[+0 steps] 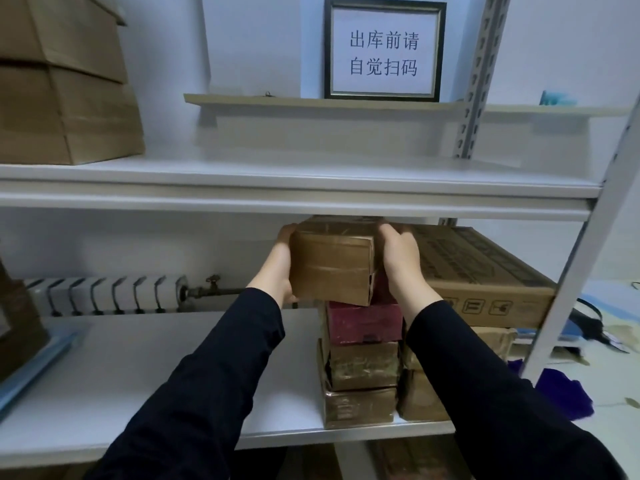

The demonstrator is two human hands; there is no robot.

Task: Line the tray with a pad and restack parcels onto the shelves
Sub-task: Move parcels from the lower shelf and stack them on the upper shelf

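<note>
Both hands, left hand [282,263] and right hand [400,258], clamp the taped parcel [332,266] mid-frame (fingers wrapped round its sides), so keep it level over the red box [363,323].

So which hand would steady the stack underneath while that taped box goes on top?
Probably the right hand: it sits directly above the red parcel. The left hand supports the taped box underneath.

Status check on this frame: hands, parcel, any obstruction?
Left hand and right hand clamp taped brown parcel. Parcel at top of stack, above red box. Upper shelf close overhead.
</note>
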